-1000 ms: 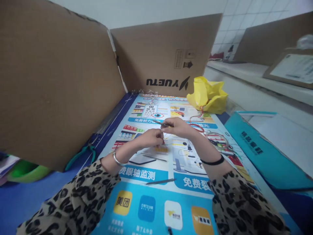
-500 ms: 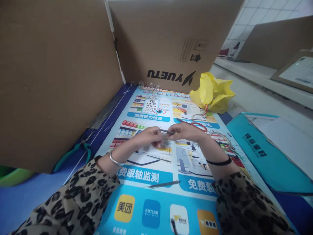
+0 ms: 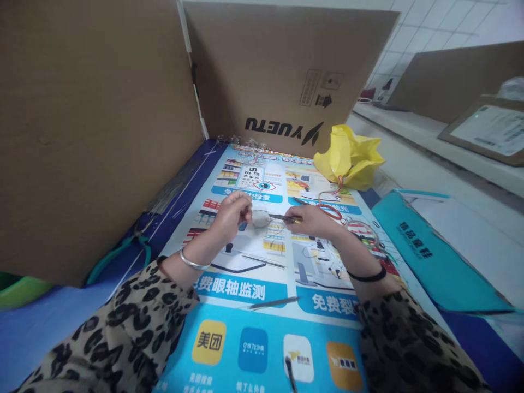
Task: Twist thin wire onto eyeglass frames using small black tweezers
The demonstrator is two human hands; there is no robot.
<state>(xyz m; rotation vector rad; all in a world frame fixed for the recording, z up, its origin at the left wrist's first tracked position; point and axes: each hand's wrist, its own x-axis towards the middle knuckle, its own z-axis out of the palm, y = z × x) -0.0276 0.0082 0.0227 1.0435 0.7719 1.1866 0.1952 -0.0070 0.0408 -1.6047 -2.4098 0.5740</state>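
Observation:
My left hand (image 3: 232, 217) is closed, its thumb and fingers pinched at the edge of a small whitish, filmy piece (image 3: 260, 218) with thin wires about it. From the right, my right hand (image 3: 313, 221) grips a thin dark pointed tool (image 3: 281, 217) with a golden part near the fingers. The tool's tip touches or nearly touches the whitish piece; I cannot tell which. Just beyond my right hand lie red-handled scissors (image 3: 331, 211), partly hidden by it. A coil of pale wire (image 3: 374, 234) rests beside my right wrist.
A printed poster (image 3: 254, 322) covers the table, with a bundle of thin dark rods (image 3: 274, 303) on it. Cardboard panels (image 3: 262, 71) stand at the back and left. Green-handled pliers (image 3: 145, 248) lie left. At right are crumpled yellow paper (image 3: 347, 158) and a teal box piece (image 3: 426, 245).
My hands have moved apart, the left going left and slightly up. The whitish piece and the dark tool now show between them. The view has shifted slightly.

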